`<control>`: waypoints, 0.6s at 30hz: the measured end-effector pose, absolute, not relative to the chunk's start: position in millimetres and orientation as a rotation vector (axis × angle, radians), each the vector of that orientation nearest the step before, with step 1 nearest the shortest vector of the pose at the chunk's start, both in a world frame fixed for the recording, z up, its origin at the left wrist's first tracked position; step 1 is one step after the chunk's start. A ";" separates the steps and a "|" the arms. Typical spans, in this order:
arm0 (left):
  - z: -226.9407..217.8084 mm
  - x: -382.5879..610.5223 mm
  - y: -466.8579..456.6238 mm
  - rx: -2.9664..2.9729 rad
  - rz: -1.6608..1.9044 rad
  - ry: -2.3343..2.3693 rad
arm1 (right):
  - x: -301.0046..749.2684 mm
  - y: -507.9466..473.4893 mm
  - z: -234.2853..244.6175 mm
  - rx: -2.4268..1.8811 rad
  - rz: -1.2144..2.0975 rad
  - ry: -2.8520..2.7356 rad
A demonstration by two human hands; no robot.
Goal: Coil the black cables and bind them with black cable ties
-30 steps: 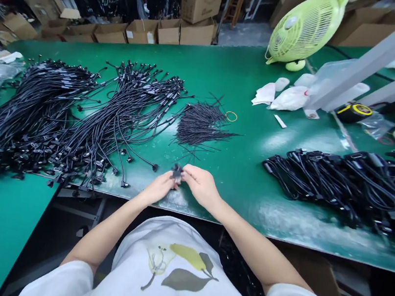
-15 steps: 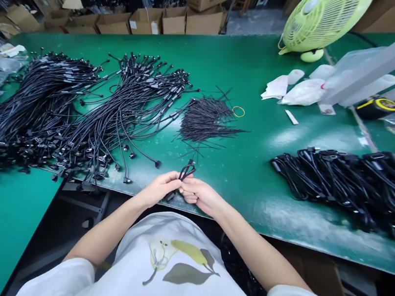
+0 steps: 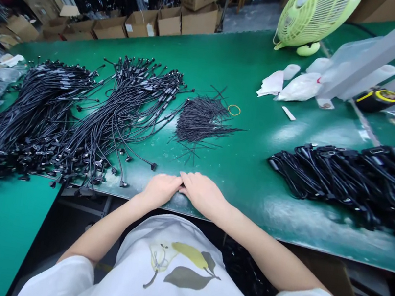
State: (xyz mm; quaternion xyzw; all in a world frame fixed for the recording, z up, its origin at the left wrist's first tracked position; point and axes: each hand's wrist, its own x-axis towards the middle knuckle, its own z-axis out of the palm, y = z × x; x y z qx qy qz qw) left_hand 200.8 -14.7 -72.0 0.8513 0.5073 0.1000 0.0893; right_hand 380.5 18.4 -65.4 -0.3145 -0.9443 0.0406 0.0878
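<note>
My left hand [image 3: 161, 189] and my right hand [image 3: 202, 193] meet at the front edge of the green table [image 3: 249, 175], fingers curled down and fingertips touching. The folded black cable seen between them a moment earlier is covered by both hands now. Just beyond them lies a pile of thin black ties [image 3: 200, 118], with a few strays toward my fingers. Left of the hands spreads a heap of loose black cables [image 3: 122, 102] with small connectors, one plug end close to my left hand.
Another cable heap [image 3: 40, 105] lies farther left. Folded cable bundles [image 3: 348, 180] are stacked on the right. Behind are a yellow rubber band [image 3: 234, 110], white plastic bags [image 3: 301, 88], a tape measure [image 3: 378, 99], a slanted grey post [image 3: 375, 51] and a green fan [image 3: 315, 17].
Both hands have turned knuckles-up and closed together over the looped cable, which showed above the fingers before and is now out of sight. The view has shifted slightly.
</note>
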 end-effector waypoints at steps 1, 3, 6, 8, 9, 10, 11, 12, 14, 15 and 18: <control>-72.5 198.2 -14.6 2.634 0.225 1.454 | 381.1 19.1 -71.1 -0.950 0.166 -2.849; -72.6 191.8 -13.7 2.764 0.192 1.426 | 384.6 20.0 -78.2 -0.931 0.191 -2.862; -73.7 185.0 -11.7 2.827 0.197 1.481 | 388.5 19.1 -80.2 -0.926 0.113 -2.810; -76.0 186.1 -10.1 2.813 0.151 1.475 | 387.1 16.3 -79.4 -0.919 0.088 -2.814; -76.9 188.2 -9.1 2.797 0.130 1.451 | 385.8 14.6 -79.0 -0.912 0.100 -2.828; -77.2 190.6 -8.1 2.782 0.127 1.419 | 384.9 13.3 -78.4 -0.908 0.128 -2.843; -76.4 192.4 -7.0 2.772 0.141 1.378 | 385.4 13.1 -77.5 -0.912 0.164 -2.852; -74.5 192.4 -5.8 2.769 0.167 1.330 | 388.4 14.7 -76.0 -0.937 0.194 -2.851; -68.0 182.5 -2.6 2.754 0.275 1.308 | 405.2 24.2 -70.3 -1.094 0.190 -2.797; -64.4 171.2 -0.4 2.734 0.335 1.345 | 420.4 32.0 -65.7 -1.232 0.142 -2.734; -57.7 116.5 7.4 2.439 0.586 1.963 | 489.8 58.3 -46.7 -1.750 -0.111 -2.373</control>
